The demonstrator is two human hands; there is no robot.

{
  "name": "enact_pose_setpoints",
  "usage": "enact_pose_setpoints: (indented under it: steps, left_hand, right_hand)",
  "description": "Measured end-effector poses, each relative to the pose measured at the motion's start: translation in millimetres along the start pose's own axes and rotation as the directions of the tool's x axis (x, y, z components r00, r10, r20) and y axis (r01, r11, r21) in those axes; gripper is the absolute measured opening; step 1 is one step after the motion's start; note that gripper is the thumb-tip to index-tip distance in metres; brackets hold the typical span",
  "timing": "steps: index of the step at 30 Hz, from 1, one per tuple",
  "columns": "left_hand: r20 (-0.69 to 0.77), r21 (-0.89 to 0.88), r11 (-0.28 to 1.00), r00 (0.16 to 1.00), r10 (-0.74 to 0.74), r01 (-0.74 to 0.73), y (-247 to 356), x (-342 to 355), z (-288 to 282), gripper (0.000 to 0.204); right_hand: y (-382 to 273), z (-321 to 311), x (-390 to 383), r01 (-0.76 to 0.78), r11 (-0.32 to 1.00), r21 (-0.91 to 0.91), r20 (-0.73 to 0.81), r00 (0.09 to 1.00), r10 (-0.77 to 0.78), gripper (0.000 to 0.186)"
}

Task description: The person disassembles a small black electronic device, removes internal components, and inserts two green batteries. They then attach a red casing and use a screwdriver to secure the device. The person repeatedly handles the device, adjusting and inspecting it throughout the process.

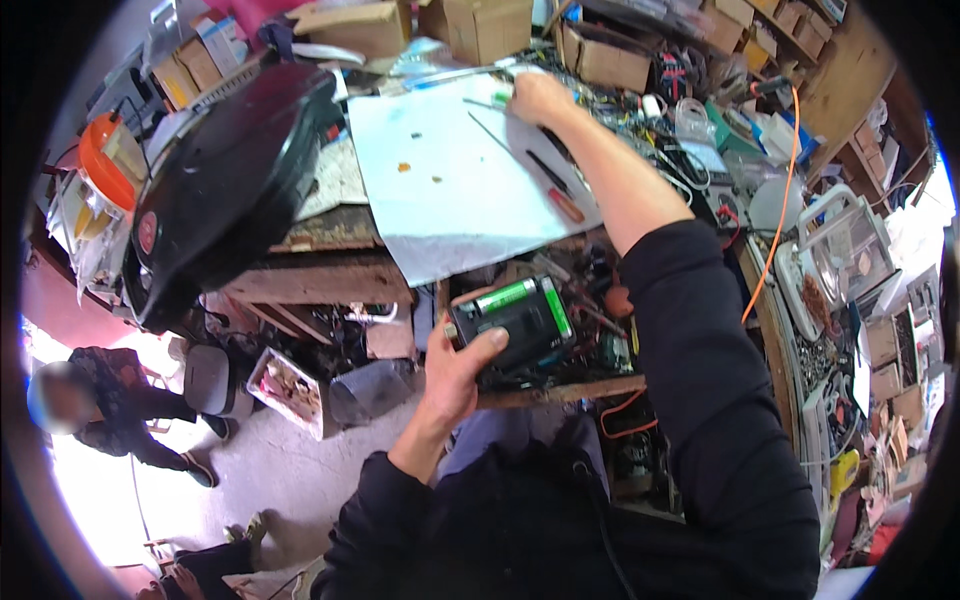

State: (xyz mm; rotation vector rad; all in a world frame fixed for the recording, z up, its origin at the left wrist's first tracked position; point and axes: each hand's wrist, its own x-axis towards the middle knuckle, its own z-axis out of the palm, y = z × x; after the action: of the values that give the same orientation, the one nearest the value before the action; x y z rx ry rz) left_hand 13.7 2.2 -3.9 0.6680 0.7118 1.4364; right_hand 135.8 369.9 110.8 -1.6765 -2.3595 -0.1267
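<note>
My left hand (460,365) grips a black device (518,335) with two green cylindrical cells in it, thumb across its face, over a drawer full of jumbled parts (610,320). My right hand (535,95) reaches to the far right of a white sheet (420,210), fingers curled at a small green item (500,97) among slim metal tools; what it grips is unclear. A red-handled tool (565,203), a dark slender tool (548,170) and several small bits (404,167) lie on the sheet.
A big black case (230,170) leans left of the sheet. Cardboard boxes (480,30), wires and clutter line the back and right. An orange cord (780,210) hangs at right. Another person (110,400) is at lower left, and someone's legs show below.
</note>
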Motion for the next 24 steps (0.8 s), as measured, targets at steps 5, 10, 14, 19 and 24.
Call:
enact_pose_setpoints:
  steps: [5,10,14,19,24]
  left_hand:
    - [-0.061,-0.003,0.999,0.997,-0.043,0.043,1.3,-1.9,-5.8,0.056]
    - [-0.059,-0.015,1.000,0.998,-0.024,0.023,2.2,-3.2,-4.8,0.051]
    - [-0.018,-0.033,0.999,0.999,-0.035,0.035,3.8,1.3,1.0,0.051]
    - [-0.013,0.021,0.999,0.999,-0.029,0.029,6.1,0.3,0.9,0.050]
    - [-0.058,0.082,0.996,0.998,-0.017,0.022,6.0,-0.7,2.7,0.044]
  right_hand:
    - [-18.8,-50.1,-58.1,0.300,0.859,0.415,-0.167,0.953,-0.252,0.035]
    - [-21.2,-116.1,-204.8,0.395,0.677,0.621,0.003,0.862,-0.506,0.020]
    - [-16.4,-114.9,-284.2,0.478,0.602,0.640,-0.024,0.795,-0.606,0.023]
    - [-34.4,-92.6,-322.5,0.391,0.581,0.714,-0.099,0.878,-0.468,0.028]
    - [-54.0,-68.9,-340.6,0.720,0.582,0.379,-0.374,0.694,-0.615,0.016]
